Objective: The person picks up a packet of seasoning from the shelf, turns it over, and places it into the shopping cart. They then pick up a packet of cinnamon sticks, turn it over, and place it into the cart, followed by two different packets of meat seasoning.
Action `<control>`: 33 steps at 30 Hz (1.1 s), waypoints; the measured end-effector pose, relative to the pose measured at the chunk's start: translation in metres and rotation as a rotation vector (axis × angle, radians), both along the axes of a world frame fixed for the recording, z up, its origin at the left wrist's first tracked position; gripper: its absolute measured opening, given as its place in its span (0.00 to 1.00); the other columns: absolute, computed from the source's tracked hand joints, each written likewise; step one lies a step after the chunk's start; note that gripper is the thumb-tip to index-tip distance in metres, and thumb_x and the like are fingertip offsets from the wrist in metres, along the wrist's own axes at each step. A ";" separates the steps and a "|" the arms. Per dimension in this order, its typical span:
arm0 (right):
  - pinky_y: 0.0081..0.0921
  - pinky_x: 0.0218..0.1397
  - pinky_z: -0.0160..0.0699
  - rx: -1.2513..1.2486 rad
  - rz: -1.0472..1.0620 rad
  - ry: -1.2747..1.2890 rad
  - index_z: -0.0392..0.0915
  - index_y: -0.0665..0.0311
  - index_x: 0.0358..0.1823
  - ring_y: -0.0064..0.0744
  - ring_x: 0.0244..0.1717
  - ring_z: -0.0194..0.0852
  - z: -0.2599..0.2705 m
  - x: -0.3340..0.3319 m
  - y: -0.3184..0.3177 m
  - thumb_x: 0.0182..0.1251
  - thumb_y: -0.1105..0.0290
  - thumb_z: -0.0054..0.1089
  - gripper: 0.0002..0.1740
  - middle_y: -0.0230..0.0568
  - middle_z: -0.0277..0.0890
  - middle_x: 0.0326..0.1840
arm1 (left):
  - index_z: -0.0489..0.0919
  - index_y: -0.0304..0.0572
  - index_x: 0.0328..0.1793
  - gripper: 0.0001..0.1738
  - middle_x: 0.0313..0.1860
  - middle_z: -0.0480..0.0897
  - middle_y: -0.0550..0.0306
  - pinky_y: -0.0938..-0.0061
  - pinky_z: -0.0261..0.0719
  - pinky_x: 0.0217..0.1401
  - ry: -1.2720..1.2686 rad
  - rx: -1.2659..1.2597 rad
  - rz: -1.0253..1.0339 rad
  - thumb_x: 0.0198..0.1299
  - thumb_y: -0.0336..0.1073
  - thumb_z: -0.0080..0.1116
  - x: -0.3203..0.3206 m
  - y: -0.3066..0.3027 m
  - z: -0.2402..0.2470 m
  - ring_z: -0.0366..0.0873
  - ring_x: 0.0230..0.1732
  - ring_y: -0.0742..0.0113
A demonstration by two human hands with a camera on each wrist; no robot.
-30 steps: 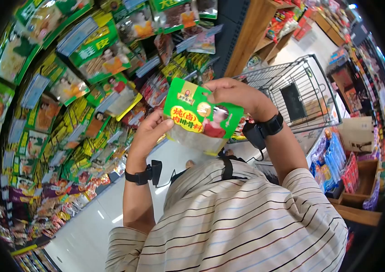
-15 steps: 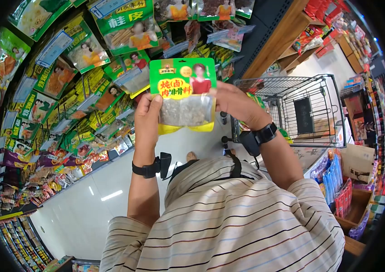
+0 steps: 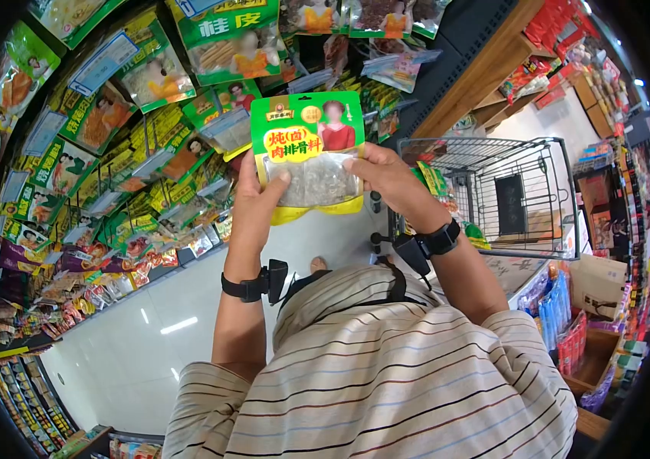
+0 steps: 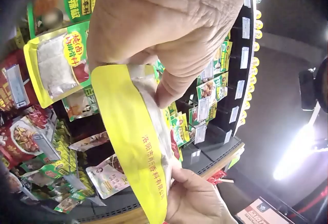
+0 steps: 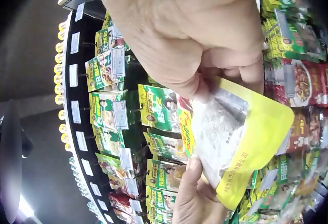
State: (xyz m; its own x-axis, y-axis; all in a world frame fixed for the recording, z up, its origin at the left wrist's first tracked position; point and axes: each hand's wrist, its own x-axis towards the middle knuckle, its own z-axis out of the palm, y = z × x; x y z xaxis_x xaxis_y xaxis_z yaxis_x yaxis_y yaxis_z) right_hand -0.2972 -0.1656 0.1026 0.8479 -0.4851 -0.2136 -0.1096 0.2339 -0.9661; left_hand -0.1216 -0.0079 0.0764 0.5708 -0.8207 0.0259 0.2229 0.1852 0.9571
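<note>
A green and yellow spice packet with a clear window and red lettering is held upright in front of the body in the head view. My left hand pinches its left edge, thumb on the clear window. On the right edge, my right hand grips it the same way. The left wrist view shows the packet's yellow bottom below the left hand. From the right wrist, the packet's window appears under the right hand.
Hanging packets fill the shelves at left, with price tags in front. A wire shopping cart holding some green packets stands at right. Beyond it are a cardboard box and a wooden bin. Pale floor lies below.
The packet has turned from tilted to nearly upright, facing the head camera. The right hand has moved from the packet's top corner to its right edge, its thumb now over the window.
</note>
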 end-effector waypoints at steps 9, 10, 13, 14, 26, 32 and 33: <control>0.21 0.58 0.74 -0.083 -0.015 0.001 0.77 0.63 0.63 0.17 0.53 0.75 0.007 0.012 0.008 0.76 0.62 0.57 0.19 0.29 0.80 0.54 | 0.55 0.37 0.80 0.39 0.72 0.68 0.52 0.70 0.63 0.73 -0.081 -0.029 -0.004 0.65 0.26 0.58 0.010 0.003 -0.003 0.66 0.71 0.66; 0.21 0.58 0.73 -0.086 -0.030 -0.008 0.77 0.62 0.63 0.17 0.53 0.75 0.002 0.014 0.007 0.76 0.60 0.57 0.20 0.29 0.80 0.55 | 0.55 0.37 0.81 0.39 0.73 0.68 0.52 0.70 0.62 0.74 -0.092 -0.025 -0.009 0.65 0.26 0.58 0.011 0.003 -0.003 0.65 0.72 0.66; 0.21 0.57 0.75 -0.054 -0.060 -0.109 0.77 0.61 0.63 0.17 0.52 0.76 -0.005 0.019 0.008 0.77 0.58 0.58 0.21 0.29 0.81 0.54 | 0.55 0.37 0.81 0.40 0.73 0.67 0.52 0.70 0.63 0.73 -0.090 -0.023 -0.024 0.65 0.26 0.58 0.013 0.006 -0.005 0.65 0.72 0.66; 0.21 0.56 0.75 -0.029 -0.064 -0.095 0.77 0.61 0.63 0.17 0.52 0.76 -0.005 0.020 0.009 0.77 0.58 0.58 0.21 0.29 0.81 0.54 | 0.55 0.37 0.81 0.40 0.73 0.67 0.52 0.70 0.63 0.73 -0.084 -0.026 -0.027 0.65 0.26 0.58 0.013 0.007 -0.004 0.65 0.72 0.66; 0.21 0.56 0.75 -0.053 -0.105 -0.089 0.78 0.64 0.62 0.16 0.51 0.77 -0.003 0.029 0.008 0.78 0.58 0.55 0.21 0.29 0.82 0.53 | 0.51 0.38 0.82 0.42 0.71 0.70 0.42 0.66 0.72 0.67 -0.111 0.076 0.004 0.66 0.30 0.60 0.022 0.014 -0.012 0.73 0.66 0.60; 0.20 0.59 0.73 -0.065 -0.135 -0.095 0.78 0.65 0.62 0.17 0.52 0.76 0.004 0.026 0.005 0.78 0.57 0.55 0.22 0.31 0.82 0.54 | 0.53 0.38 0.82 0.41 0.70 0.71 0.41 0.64 0.71 0.68 -0.199 0.111 0.102 0.66 0.31 0.59 0.021 0.014 -0.018 0.75 0.60 0.64; 0.21 0.59 0.73 -0.055 -0.144 -0.101 0.78 0.65 0.63 0.17 0.52 0.76 0.005 0.024 0.004 0.78 0.57 0.55 0.22 0.31 0.82 0.54 | 0.53 0.38 0.82 0.40 0.70 0.71 0.41 0.63 0.71 0.68 -0.195 0.104 0.089 0.66 0.31 0.59 0.020 0.015 -0.016 0.75 0.60 0.63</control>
State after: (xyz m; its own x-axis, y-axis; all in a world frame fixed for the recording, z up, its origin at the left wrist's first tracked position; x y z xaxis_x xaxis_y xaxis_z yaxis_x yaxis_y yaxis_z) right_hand -0.2728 -0.1617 0.1073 0.7846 -0.6118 -0.1007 0.0192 0.1863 -0.9823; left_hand -0.1018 0.0068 0.0599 0.6332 -0.7716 0.0605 0.0195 0.0940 0.9954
